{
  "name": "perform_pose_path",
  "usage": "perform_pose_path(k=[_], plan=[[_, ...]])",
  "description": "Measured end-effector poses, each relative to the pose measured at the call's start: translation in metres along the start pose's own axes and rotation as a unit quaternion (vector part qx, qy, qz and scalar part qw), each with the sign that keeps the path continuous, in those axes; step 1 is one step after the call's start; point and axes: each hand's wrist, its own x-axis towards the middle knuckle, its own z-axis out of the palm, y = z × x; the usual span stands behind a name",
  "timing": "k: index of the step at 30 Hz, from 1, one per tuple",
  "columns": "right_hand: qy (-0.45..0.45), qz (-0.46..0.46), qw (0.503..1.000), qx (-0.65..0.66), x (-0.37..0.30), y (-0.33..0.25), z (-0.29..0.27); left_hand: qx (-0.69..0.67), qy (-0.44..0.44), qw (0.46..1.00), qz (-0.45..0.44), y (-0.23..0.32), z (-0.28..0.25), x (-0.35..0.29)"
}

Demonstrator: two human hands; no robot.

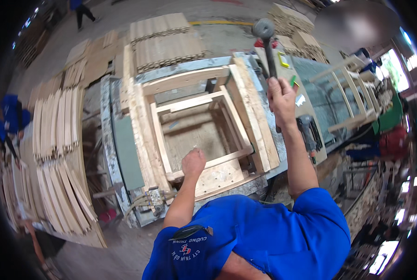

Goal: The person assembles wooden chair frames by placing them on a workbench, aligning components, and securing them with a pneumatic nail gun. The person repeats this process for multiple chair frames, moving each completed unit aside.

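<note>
My right hand (283, 98) is closed around the dark handle of a mallet (263, 29), its rounded grey head raised over the far right of the bench. My left hand (193, 162) is closed above the near rail of a pale wooden frame (227, 156). A tiny pale bit shows at its fingertips, too small to name. The wooden frame sits inside a heavier wooden jig (186, 79) with thick side beams. Through the frame's middle a brown board surface (199, 133) shows below.
Stacks of wooden slats (54, 123) stand at the left, with more slats (164, 42) beyond the bench. A power tool (307, 135) lies right of the jig, near a yellow-handled item (283, 59). Assembled chair-like frames (353, 88) stand farther right. A person in blue (13, 114) is far left.
</note>
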Motion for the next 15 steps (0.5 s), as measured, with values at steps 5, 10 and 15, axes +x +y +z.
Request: perform_pose_path(k=[5,10,15], plan=[[0.097,0.072,0.972,-0.200,-0.017,0.126,-0.095,0.029,-0.012,0.999,-0.031,0.015,0.007,0.000],[0.111,0.032,0.931,-0.347,-0.013,0.217,-0.125,0.072,0.003,0.996,-0.049,0.019,0.019,0.004],[0.058,0.015,0.931,-0.360,0.007,0.257,-0.096,0.097,0.010,0.993,-0.064,0.014,0.023,0.002]])
